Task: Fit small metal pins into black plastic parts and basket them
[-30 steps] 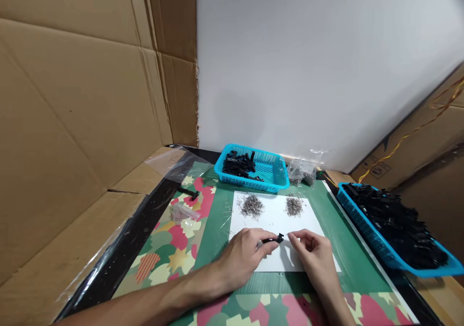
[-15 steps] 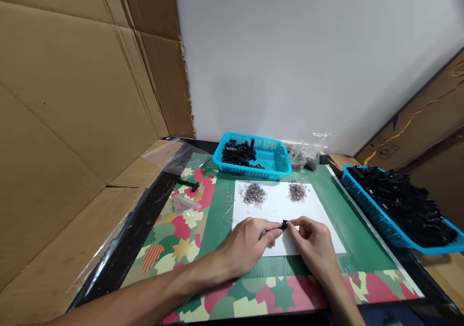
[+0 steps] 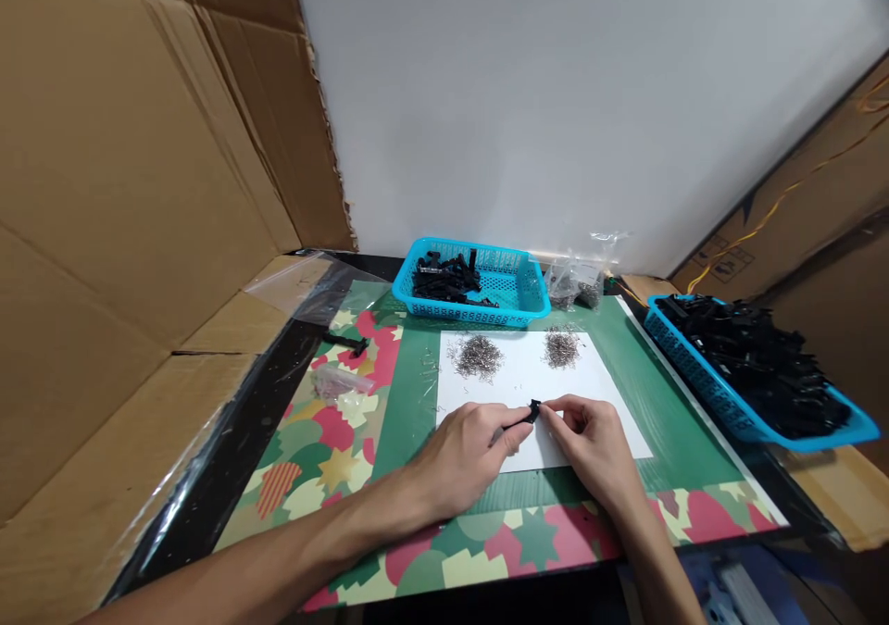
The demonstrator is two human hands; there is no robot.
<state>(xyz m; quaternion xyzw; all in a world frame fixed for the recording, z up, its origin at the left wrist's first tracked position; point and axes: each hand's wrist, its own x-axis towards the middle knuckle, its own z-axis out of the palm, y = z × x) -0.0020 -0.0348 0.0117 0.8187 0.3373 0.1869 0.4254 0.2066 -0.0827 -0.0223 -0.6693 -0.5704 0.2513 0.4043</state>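
Observation:
A small black part [image 3: 534, 409] is pinched between the thumb and forefinger of my left hand [image 3: 467, 454], over the white paper [image 3: 611, 421]. My right hand [image 3: 594, 435] has its thumb and forefinger pressed together at the right end of that part; anything tiny between those fingertips is too small to make out. Beyond my hands, two piles of small metal pieces lie on the paper, one on the left [image 3: 479, 356] and one on the right [image 3: 561, 347].
A blue basket [image 3: 514, 315] with some black parts stands at the back. Another blue basket [image 3: 729, 389], heaped with black parts, is at the right. Clear bags [image 3: 573, 284], a small bag [image 3: 342, 382] and a loose black part [image 3: 347, 341] lie around the paper.
The view has shifted a little, so everything sits slightly higher and further left. The black part looks slightly more tilted between my fingertips; both hands keep nearly the same pose.

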